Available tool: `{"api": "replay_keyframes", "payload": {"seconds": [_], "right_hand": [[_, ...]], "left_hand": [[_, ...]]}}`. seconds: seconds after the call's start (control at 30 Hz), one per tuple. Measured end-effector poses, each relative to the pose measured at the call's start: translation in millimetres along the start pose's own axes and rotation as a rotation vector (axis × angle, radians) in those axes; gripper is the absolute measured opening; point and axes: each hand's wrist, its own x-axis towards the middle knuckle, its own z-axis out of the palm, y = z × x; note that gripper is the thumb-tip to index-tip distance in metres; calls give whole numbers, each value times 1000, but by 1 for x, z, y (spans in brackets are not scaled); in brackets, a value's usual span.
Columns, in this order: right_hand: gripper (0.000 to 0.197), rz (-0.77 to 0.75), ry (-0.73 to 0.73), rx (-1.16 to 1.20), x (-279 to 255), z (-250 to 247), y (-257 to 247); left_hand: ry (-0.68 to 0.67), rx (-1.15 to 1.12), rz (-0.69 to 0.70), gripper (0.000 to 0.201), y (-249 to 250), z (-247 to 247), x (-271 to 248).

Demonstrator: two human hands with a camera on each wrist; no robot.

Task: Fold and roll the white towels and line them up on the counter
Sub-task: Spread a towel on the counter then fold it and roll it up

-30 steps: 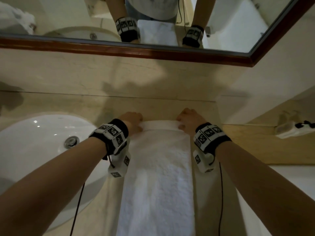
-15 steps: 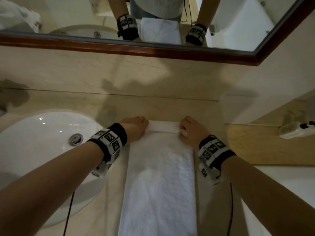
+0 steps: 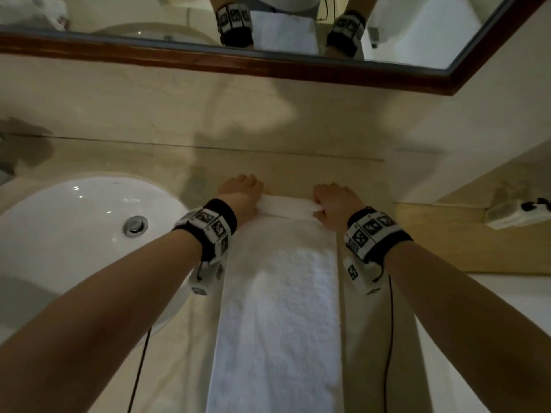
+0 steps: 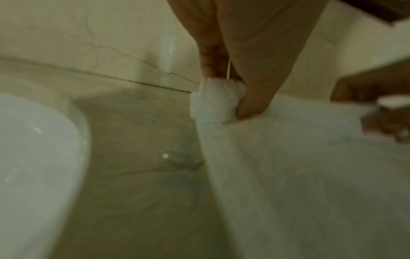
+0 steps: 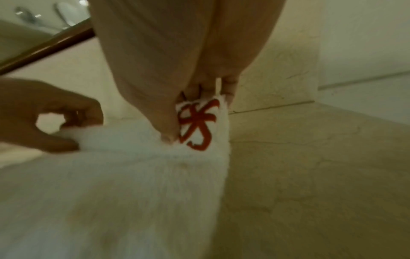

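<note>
A white towel, folded into a long narrow strip, lies on the beige counter and runs from the near edge towards the wall. Its far end is turned over into a small roll. My left hand pinches the roll's left end between thumb and fingers. My right hand pinches the right end, where a red embroidered mark shows. The other hand appears in each wrist view, the right hand and the left hand.
A white oval sink with a metal drain sits to the left of the towel. A wood-framed mirror hangs above the backsplash. A white wall closes the right side, with a small white device on a wooden ledge.
Both hands have turned the towel's far end over towards me, and the roll has grown a little thicker. The head view has shifted slightly.
</note>
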Motion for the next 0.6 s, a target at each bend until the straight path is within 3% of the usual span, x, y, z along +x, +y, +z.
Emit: {"api": "replay_keyframes", "payload": {"seconds": [0.1,0.17,0.2,0.27,0.37,0.43,0.5,0.6], "right_hand": [[24,-125,129,10,-19,15,-7],[25,-192,179,102,-35,29,-9],[22,-188,153,159,-42,32,-10],[14,-128,140,276,-49,29,-7],[25,26,94,465,-41,17,3],[43,96,-42,369,-31,11,5],[47,82,-170,144,-22,10,2],[41,32,-151,-5,-19,9,-2]], "left_hand": [[70,124,128,35,2,13,-22],[-33,100,156,27,5,21,-30],[-79,63,135,28,5,24,-33],[-50,-85,99,32,2,22,-36],[-92,-313,-40,45,-2,17,-32],[-156,-326,-97,53,-2,17,-29],[-164,-254,-115,50,-3,17,-29],[-34,-92,-112,45,-2,18,-29]]}}
